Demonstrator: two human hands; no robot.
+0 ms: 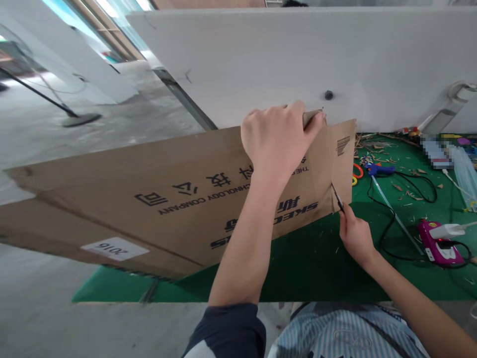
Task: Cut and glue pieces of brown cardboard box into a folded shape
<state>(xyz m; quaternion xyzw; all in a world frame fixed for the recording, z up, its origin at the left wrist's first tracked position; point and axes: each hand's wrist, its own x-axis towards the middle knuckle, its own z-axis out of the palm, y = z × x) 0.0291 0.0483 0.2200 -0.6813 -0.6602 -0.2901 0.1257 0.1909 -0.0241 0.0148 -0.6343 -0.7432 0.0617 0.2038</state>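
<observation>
A large flattened brown cardboard sheet (179,199) with black printed lettering and a white label stands tilted over the green table mat (305,268). My left hand (278,136) is closed over its top edge, thumb pinching the card. My right hand (354,233) is closed on a thin dark blade (337,197), whose tip sits in a slit running up from the card's lower edge near its right end. The strip to the right of the slit carries a barcode.
A white partition board (298,59) stands right behind the card. On the mat to the right lie a blue glue gun (378,170), black cables (395,219), a pink device (437,243), orange-handled scissors (357,171) and scattered card scraps. Grey floor lies left.
</observation>
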